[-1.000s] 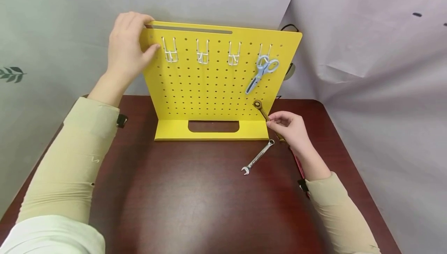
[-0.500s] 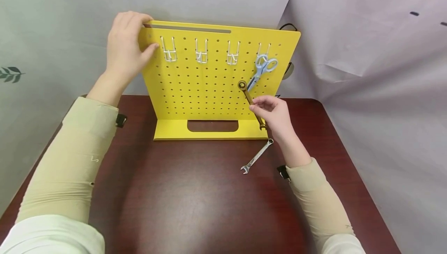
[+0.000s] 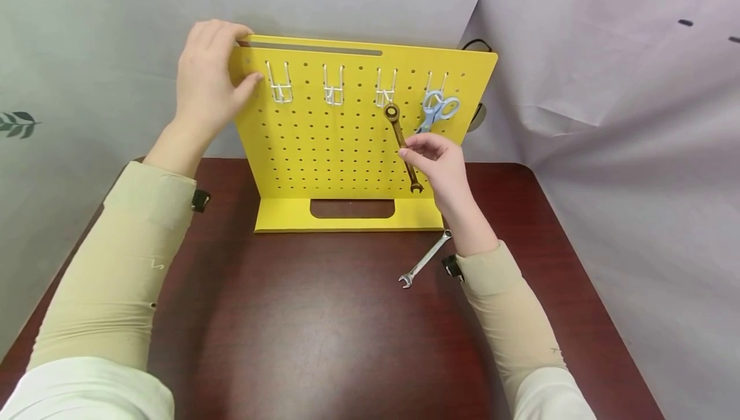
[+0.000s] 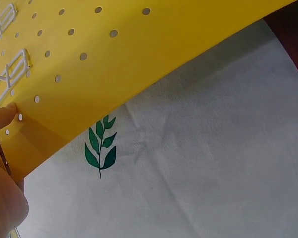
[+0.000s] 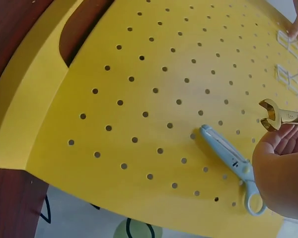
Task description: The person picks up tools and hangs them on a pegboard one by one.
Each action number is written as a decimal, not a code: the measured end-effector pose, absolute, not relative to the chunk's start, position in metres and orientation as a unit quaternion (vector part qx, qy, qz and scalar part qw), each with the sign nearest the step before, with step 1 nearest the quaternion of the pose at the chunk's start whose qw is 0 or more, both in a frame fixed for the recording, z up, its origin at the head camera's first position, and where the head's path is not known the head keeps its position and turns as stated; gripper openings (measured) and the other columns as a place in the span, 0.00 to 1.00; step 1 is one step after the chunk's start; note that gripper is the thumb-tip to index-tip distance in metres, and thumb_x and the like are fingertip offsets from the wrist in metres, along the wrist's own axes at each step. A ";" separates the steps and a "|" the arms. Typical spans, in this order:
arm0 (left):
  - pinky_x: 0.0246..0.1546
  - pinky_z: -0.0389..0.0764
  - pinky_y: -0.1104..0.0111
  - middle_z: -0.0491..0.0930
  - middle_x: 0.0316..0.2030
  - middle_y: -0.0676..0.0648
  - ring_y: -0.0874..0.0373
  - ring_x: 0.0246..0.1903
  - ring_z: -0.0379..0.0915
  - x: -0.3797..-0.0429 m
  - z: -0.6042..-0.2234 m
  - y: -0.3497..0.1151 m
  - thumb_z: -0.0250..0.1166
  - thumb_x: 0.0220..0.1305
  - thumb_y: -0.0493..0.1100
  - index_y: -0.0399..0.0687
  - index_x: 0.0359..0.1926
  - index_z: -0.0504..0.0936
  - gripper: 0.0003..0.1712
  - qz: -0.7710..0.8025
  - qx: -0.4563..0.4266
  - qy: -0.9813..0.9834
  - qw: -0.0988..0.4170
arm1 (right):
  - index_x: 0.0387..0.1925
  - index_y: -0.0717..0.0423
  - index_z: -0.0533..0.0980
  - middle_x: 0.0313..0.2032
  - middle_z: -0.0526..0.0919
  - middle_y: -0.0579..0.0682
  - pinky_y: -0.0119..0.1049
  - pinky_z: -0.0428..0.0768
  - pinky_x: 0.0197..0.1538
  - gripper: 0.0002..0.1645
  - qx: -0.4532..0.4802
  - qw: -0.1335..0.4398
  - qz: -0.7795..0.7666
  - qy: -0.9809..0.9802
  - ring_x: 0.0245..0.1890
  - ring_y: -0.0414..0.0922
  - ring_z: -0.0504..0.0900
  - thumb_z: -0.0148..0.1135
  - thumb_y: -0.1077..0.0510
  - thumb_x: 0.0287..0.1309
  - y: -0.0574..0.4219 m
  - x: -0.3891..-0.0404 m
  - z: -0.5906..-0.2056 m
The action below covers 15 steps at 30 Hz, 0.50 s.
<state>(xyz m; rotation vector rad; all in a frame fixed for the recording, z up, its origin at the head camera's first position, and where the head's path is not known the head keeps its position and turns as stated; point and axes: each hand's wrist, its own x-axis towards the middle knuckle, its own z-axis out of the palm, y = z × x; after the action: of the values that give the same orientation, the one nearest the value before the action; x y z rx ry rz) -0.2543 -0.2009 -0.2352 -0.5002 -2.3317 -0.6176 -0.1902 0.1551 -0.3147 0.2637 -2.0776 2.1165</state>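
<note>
My left hand [image 3: 211, 76] grips the top left corner of the yellow pegboard [image 3: 335, 144], thumb on its front face. Between thumb and fingers, my right hand [image 3: 442, 163] pinches a bronze combination wrench [image 3: 409, 164] by its middle. Its ring end points up and overlaps the lower part of the third white wire hook [image 3: 385, 86] in the head view. In the right wrist view its open jaw end [image 5: 272, 115] shows beside the hand. Light blue scissors [image 3: 439, 108] hang from the rightmost hook, partly covered by my right hand in the head view.
A silver combination wrench [image 3: 424, 259] lies on the dark red table [image 3: 324, 330] in front of the board's right corner. Two more white wire hooks [image 3: 333, 86] sit toward the board's left. A pale cloth backdrop [image 3: 624, 118] surrounds the table, with a black cord behind the board.
My right hand has raised the bronze wrench from near the board's lower right corner, up and leftward to the third hook. The left hand has stayed on the board's corner.
</note>
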 end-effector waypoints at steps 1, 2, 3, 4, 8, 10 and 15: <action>0.75 0.67 0.51 0.80 0.60 0.34 0.37 0.67 0.68 -0.254 -0.235 -0.201 0.71 0.68 0.36 0.35 0.65 0.76 0.27 -0.237 -0.192 -0.892 0.333 | 0.33 0.43 0.86 0.30 0.86 0.36 0.26 0.81 0.42 0.17 0.087 0.083 0.711 -0.693 0.33 0.35 0.82 0.70 0.71 0.61 0.154 -0.192 -0.315; 0.75 0.67 0.52 0.80 0.60 0.34 0.38 0.67 0.68 -0.254 -0.235 -0.201 0.71 0.68 0.36 0.35 0.65 0.76 0.27 -0.237 -0.193 -0.892 0.333 | 0.32 0.43 0.86 0.30 0.86 0.36 0.26 0.81 0.43 0.17 0.084 0.084 0.712 -0.692 0.34 0.35 0.82 0.70 0.71 0.61 0.154 -0.193 -0.314; 0.75 0.66 0.52 0.80 0.60 0.34 0.38 0.67 0.68 -0.254 -0.235 -0.201 0.71 0.68 0.36 0.35 0.65 0.76 0.27 -0.237 -0.193 -0.892 0.334 | 0.32 0.43 0.86 0.31 0.85 0.37 0.26 0.81 0.43 0.17 0.082 0.085 0.714 -0.690 0.34 0.35 0.82 0.70 0.71 0.61 0.153 -0.195 -0.314; 0.75 0.66 0.52 0.80 0.60 0.34 0.38 0.67 0.68 -0.254 -0.235 -0.201 0.71 0.68 0.36 0.35 0.65 0.76 0.27 -0.237 -0.193 -0.892 0.333 | 0.32 0.43 0.85 0.31 0.85 0.37 0.26 0.81 0.44 0.17 0.080 0.085 0.715 -0.689 0.35 0.36 0.82 0.70 0.71 0.61 0.153 -0.196 -0.314; 0.75 0.67 0.52 0.80 0.59 0.34 0.38 0.67 0.68 -0.255 -0.235 -0.201 0.71 0.68 0.36 0.35 0.65 0.77 0.27 -0.239 -0.191 -0.892 0.332 | 0.32 0.43 0.85 0.32 0.85 0.37 0.27 0.81 0.45 0.16 0.076 0.085 0.716 -0.688 0.35 0.36 0.82 0.70 0.70 0.62 0.149 -0.200 -0.314; 0.75 0.67 0.52 0.80 0.59 0.34 0.38 0.67 0.68 -0.255 -0.235 -0.201 0.71 0.68 0.36 0.35 0.65 0.77 0.27 -0.240 -0.190 -0.892 0.331 | 0.32 0.44 0.85 0.32 0.86 0.37 0.26 0.82 0.46 0.16 0.074 0.088 0.717 -0.688 0.35 0.35 0.83 0.70 0.71 0.62 0.148 -0.201 -0.313; 0.75 0.66 0.52 0.80 0.60 0.34 0.37 0.67 0.68 -0.255 -0.235 -0.201 0.71 0.68 0.36 0.35 0.65 0.77 0.27 -0.241 -0.190 -0.892 0.331 | 0.31 0.43 0.85 0.33 0.86 0.36 0.25 0.83 0.45 0.18 0.067 0.090 0.722 -0.683 0.35 0.34 0.83 0.70 0.71 0.62 0.145 -0.203 -0.314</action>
<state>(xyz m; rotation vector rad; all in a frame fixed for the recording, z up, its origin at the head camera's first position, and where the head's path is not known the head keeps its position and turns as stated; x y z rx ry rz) -0.2547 -0.2012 -0.2349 -0.4980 -2.3333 -0.6289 -0.2033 0.1446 -0.3138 0.2004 -2.0307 2.1448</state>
